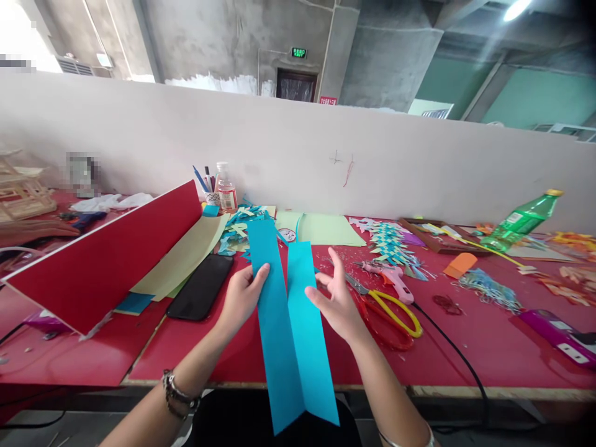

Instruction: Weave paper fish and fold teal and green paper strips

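Note:
A long strip of blue paper [274, 323] with a lengthwise fold stands partly opened in front of me, its two halves apart at the top. My left hand [244, 288] pinches the left half, thumb on the near face. At the right half's edge, my right hand [334, 298] has its fingers apart and its thumb tip over the paper; whether it presses on the sheet is unclear. Just right of that hand lie scissors [391, 313] with red and yellow handles and a pink glue gun [393, 279]. A black phone [200, 288] rests left of my left hand.
A red board [125, 254] leans at the left. Cut paper pieces [237, 230], pale green sheets [321, 228] and a clear bottle [226, 189] lie or stand toward the white partition [279, 143]. Rightward are a woven paper piece [391, 242], a green bottle [524, 220] and a purple power strip [556, 335].

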Demonstrator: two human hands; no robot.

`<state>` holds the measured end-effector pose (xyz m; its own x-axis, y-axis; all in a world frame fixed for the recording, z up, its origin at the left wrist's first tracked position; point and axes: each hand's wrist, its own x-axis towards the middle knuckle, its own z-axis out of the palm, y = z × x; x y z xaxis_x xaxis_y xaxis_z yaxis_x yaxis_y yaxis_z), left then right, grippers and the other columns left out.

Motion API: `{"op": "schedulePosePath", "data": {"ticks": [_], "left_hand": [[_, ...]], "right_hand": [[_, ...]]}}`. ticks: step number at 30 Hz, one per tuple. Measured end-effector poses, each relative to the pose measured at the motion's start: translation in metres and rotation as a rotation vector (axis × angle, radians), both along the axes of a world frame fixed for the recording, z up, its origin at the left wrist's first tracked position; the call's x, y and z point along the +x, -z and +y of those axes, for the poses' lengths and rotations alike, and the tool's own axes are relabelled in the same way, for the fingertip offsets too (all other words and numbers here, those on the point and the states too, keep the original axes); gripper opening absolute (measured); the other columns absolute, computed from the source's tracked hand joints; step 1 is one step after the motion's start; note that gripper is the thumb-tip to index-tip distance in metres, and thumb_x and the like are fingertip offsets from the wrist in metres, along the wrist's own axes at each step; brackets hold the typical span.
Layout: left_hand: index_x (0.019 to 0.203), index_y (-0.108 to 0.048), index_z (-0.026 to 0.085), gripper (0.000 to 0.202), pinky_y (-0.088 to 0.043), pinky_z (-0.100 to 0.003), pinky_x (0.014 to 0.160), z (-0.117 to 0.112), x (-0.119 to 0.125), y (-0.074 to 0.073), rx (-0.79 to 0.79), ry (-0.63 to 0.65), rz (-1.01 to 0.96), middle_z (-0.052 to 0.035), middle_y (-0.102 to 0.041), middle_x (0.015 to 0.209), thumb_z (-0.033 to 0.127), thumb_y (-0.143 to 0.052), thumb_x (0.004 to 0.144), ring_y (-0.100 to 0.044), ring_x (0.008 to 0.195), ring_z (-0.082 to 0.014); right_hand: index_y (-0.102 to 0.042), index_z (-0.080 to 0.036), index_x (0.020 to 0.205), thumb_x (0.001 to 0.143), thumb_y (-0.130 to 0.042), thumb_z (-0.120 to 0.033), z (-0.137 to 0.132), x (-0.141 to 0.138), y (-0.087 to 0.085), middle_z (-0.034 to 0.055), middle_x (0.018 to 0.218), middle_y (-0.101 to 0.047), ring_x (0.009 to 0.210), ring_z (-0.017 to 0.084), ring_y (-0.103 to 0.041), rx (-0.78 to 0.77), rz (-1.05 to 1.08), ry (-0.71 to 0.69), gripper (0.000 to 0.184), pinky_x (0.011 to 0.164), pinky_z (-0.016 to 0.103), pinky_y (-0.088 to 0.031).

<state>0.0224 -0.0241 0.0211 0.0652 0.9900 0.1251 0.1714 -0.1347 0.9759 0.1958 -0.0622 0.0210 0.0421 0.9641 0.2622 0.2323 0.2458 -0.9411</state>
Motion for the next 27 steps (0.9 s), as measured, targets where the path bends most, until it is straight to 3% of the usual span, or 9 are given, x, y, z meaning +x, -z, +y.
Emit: {"op": "schedulePosePath", "data": {"ticks": [2,6,8,13,21,24,27], "left_hand": [[0.070,-0.053,0.012,0.040,-0.032,-0.018,0.041,-0.002,-0.001,-0.003,0.000,0.013,-0.032,0.0005,-0.052,0.056,0.051,-0.046,0.073,-0.044,0.047,-0.0092],[0.085,-0.057,0.014,0.035,-0.041,-0.020,0.056,-0.010,-0.003,-0.003,-0.122,0.326,-0.079,-0.0031,-0.060,0.075,0.045,-0.052,0.072,-0.053,0.066,-0.0140],[0.079,-0.057,0.013,0.033,-0.040,-0.020,0.054,-0.014,-0.002,0.000,-0.180,0.374,-0.060,-0.0029,-0.059,0.071,0.045,-0.053,0.071,-0.053,0.063,-0.0133],[0.055,-0.037,0.016,0.041,-0.021,-0.017,0.037,-0.021,0.005,0.005,-0.073,0.094,0.064,0.0051,-0.034,0.046,0.051,-0.042,0.075,-0.030,0.040,-0.0051],[0.054,-0.031,0.017,0.040,-0.016,-0.019,0.037,-0.022,0.000,0.000,0.039,-0.040,0.174,0.0059,-0.026,0.045,0.050,-0.039,0.076,-0.026,0.040,-0.0053],[0.055,-0.034,0.017,0.040,-0.016,-0.019,0.037,-0.018,-0.004,0.002,0.043,-0.054,0.182,0.0061,-0.027,0.045,0.050,-0.039,0.076,-0.026,0.040,-0.0054],[0.056,-0.036,0.017,0.040,-0.017,-0.018,0.037,-0.014,-0.006,0.003,0.059,-0.101,0.151,0.0064,-0.027,0.046,0.051,-0.040,0.076,-0.026,0.040,-0.0054]], "right_hand": [[-0.011,-0.025,0.134,0.073,-0.055,-0.039,-0.007,0.000,0.001,0.0058,0.088,-0.059,0.072,0.017,-0.057,-0.023,-0.064,-0.033,0.077,0.061,0.030,-0.047],[-0.017,-0.023,0.132,0.080,-0.044,-0.034,-0.011,-0.004,0.000,-0.0005,0.069,-0.053,0.052,0.011,-0.047,0.052,-0.106,0.039,0.060,0.048,0.023,-0.042],[-0.021,-0.022,0.131,0.081,-0.043,-0.032,-0.010,-0.006,-0.002,-0.0031,0.062,-0.047,0.046,0.009,-0.039,0.115,-0.124,0.088,0.056,0.044,0.022,-0.038],[-0.028,-0.020,0.126,0.082,-0.043,-0.030,-0.006,-0.010,-0.003,-0.0082,0.049,-0.028,0.040,0.009,-0.025,0.200,-0.094,0.183,0.048,0.037,0.021,-0.028],[-0.038,-0.020,0.112,0.080,-0.045,-0.034,-0.002,-0.008,-0.001,-0.0017,0.063,-0.050,0.046,0.009,-0.041,0.181,0.044,0.187,0.036,0.042,0.021,-0.036],[-0.033,-0.020,0.119,0.079,-0.048,-0.035,0.000,-0.005,-0.002,-0.0020,0.064,-0.050,0.049,0.010,-0.044,0.190,0.069,0.225,0.045,0.047,0.022,-0.040],[-0.014,-0.021,0.131,0.077,-0.049,-0.038,-0.004,-0.005,-0.002,-0.0009,0.070,-0.052,0.059,0.012,-0.051,0.149,0.073,0.121,0.066,0.057,0.025,-0.045]]}}
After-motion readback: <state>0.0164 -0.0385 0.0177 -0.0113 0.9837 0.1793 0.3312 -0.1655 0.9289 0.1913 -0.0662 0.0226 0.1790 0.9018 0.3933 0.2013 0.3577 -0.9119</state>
